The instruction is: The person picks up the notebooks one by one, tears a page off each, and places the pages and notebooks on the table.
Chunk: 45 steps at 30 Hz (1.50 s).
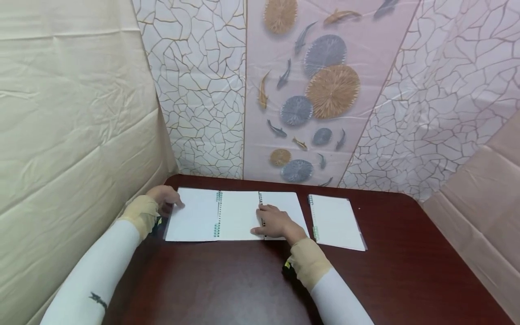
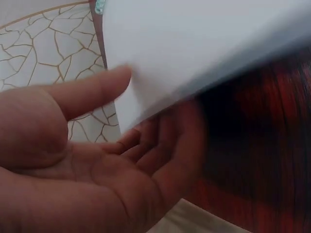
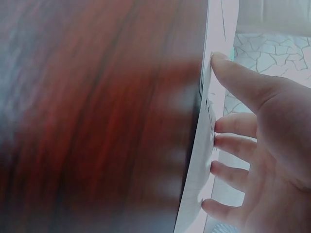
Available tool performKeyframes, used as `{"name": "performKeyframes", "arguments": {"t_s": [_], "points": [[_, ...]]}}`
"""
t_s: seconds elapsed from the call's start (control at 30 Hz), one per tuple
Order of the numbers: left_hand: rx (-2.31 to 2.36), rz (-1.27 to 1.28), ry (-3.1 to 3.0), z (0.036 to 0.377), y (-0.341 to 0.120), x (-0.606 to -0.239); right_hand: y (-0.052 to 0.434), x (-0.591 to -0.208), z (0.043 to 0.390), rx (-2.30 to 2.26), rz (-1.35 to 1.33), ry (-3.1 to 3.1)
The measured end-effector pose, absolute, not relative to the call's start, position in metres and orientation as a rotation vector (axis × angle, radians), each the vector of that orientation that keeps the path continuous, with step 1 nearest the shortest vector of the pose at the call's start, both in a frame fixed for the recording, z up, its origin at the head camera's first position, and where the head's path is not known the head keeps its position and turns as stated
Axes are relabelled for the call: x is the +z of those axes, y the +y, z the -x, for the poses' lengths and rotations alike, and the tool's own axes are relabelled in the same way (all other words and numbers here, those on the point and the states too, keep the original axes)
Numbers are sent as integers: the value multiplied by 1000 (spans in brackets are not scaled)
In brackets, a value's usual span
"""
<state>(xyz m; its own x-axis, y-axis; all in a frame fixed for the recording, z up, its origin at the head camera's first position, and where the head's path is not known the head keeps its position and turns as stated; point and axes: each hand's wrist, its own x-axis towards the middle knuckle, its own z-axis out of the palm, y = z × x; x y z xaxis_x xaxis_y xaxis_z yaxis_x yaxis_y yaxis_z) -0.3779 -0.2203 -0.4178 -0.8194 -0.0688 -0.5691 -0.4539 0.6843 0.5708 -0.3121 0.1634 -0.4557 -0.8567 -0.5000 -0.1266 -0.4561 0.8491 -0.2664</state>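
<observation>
White spiral notebooks lie side by side on the table. My left hand is at the outer edge of the leftmost notebook, which has green rings along its right side. In the left wrist view the thumb touches the top of the white sheet and the curled fingers are beneath its edge. My right hand rests palm down over the black spiral of the neighbouring notebook, fingers spread. The right wrist view has its fingertips touching the white paper, with the thumb apart from them.
A separate white notebook with blue and green rings lies slightly turned to the right. All lie on a dark red-brown wooden table. Patterned cloth hangs behind it, and beige cloth stands close along the left side.
</observation>
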Motion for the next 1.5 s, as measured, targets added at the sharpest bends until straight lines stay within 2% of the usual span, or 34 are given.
{"name": "performKeyframes", "arguments": {"t_s": [0.37, 0.73, 1.07, 1.5], "points": [[796, 64, 2516, 375, -205, -376, 169, -464, 317, -315, 694, 2873], [917, -112, 2675, 360, -149, -341, 168, -467, 319, -303, 700, 2880], [623, -236, 2913, 347, -119, -328, 166, -466, 319, -309, 710, 2886], [535, -338, 2948, 342, -80, -330, 163, -469, 323, -267, 680, 2884]]}}
